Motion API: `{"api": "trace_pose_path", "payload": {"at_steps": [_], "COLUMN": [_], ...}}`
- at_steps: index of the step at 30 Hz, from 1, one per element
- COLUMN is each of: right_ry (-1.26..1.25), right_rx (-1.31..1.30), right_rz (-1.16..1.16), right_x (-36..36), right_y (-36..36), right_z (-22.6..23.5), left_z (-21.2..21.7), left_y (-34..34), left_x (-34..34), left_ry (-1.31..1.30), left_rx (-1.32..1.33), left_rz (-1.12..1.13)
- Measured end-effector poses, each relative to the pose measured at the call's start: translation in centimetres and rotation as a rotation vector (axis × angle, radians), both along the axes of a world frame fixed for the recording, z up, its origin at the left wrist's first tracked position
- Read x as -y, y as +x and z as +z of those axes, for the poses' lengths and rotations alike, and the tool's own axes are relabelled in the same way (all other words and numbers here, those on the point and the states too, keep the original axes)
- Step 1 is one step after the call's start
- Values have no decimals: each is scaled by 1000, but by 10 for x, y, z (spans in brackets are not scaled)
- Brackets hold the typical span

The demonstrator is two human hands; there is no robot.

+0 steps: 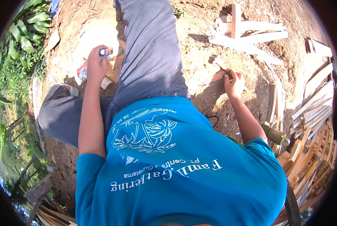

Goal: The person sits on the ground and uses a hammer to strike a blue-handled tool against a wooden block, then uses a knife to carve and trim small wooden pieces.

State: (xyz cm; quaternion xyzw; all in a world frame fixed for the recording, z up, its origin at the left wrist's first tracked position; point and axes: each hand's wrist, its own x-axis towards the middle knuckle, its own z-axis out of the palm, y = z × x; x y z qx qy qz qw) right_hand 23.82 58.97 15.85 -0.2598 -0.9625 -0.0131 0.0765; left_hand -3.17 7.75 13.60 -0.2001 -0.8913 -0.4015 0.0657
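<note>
I sit on bare soil in a blue shirt and grey trousers (149,56). My left hand (96,67) reaches out to the left and closes on a small object with a blue top (102,52), held above brown cardboard scraps (114,69). My right hand (234,83) is out to the right, gripping the wooden handle of a hammer (218,63). Its head sits just above the dirt. What lies under the hammer head I cannot make out.
Pale wooden slats (251,35) lie crossed on the ground at the upper right. A large stack of thin wooden strips (313,147) fills the right side, with a green-handled tool (275,135) beside it. Green plants (18,41) border the left.
</note>
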Motion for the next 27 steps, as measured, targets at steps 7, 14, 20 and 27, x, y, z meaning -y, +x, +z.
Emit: {"api": "trace_pose_path", "payload": {"at_steps": [7, 14, 20, 27], "right_ry": [-82, -240, -1051, -1192], "right_rx": [248, 189, -317, -666], "right_rz": [-29, -23, -468, 60], "right_x": [-48, -44, 97, 237], "right_y": [2, -15, -50, -140], "right_z": [-15, 10, 117, 255], "left_z": [-6, -30, -2, -11], "left_y": [37, 37, 31, 24], "left_x": [3, 16, 34, 48], "left_ry": [-135, -29, 10, 31], "left_rx": [-17, -141, 6, 102], "left_rz": [55, 106, 33, 119]}}
